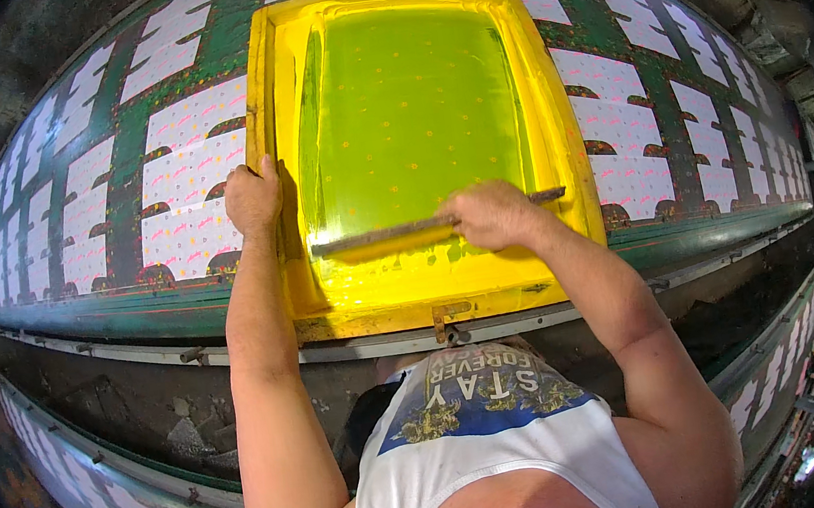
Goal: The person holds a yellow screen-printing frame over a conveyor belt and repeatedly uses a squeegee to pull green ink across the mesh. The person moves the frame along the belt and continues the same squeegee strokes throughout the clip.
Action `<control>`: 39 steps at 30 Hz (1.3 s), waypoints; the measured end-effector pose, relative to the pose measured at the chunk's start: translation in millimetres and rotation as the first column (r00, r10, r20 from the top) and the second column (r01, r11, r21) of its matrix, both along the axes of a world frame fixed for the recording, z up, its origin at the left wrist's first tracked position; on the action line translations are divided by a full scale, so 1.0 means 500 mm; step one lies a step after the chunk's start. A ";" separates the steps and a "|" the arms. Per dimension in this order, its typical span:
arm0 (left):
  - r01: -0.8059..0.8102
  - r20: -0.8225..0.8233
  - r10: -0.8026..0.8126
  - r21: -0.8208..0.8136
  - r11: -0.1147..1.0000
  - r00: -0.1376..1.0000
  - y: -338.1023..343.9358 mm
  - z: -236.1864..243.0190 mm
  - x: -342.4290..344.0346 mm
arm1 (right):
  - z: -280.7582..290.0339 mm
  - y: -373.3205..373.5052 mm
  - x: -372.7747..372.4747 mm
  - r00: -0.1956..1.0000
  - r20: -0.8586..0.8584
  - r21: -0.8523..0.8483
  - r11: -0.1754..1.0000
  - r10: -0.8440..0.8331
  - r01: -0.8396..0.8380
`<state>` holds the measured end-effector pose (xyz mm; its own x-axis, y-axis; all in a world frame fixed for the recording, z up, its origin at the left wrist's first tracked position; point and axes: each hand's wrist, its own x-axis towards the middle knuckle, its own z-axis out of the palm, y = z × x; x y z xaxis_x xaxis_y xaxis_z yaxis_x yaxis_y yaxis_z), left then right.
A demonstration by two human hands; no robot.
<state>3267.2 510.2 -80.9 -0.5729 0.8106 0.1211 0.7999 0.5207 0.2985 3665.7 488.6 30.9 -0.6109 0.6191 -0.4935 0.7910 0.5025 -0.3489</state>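
Note:
A yellow-coated screen printing frame (572, 160) lies flat on a long green table (122, 311), its mesh (410, 103) a translucent green with small orange marks. My left hand (253, 197) is closed round the frame's left side rail. Across the near part of the mesh lies a long squeegee (375, 236), slightly tilted, its right end higher in view. My right hand (491, 214) grips the squeegee right of its middle. Wet yellow ink lies along the mesh edges and in front of the squeegee, on my side.
White printed fabric pieces (183, 179) with curved cut-outs lie in rows to the left, right and beyond the frame. A metal rail (367, 347) with stops runs along the table's near edge. A second table (112, 488) with similar pieces stands behind me.

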 end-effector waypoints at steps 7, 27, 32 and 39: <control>0.020 -0.038 -0.019 0.010 1.000 0.999 0.000 -0.001 0.001 | -0.019 0.110 -0.021 0.991 -0.078 0.176 0.977 -0.109 0.122; -0.012 -0.040 0.010 -0.043 0.999 0.999 0.001 0.009 0.005 | -0.074 -0.023 0.038 0.964 -0.222 0.366 0.929 0.149 -0.059; -0.031 -0.054 0.028 -0.068 0.997 0.998 0.006 0.013 0.006 | -0.075 -0.154 0.059 0.956 -0.239 0.363 0.929 0.173 -0.077; -0.031 -0.034 0.028 -0.076 0.997 0.999 0.008 0.015 0.001 | -0.074 -0.257 0.066 0.956 -0.246 0.435 0.900 0.157 -0.036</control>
<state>3267.7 514.4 -73.2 -0.5932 0.8012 0.0787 0.7927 0.5643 0.2304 3698.7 360.3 -5.9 -0.7495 0.6620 -0.0074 0.6374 0.7185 -0.2782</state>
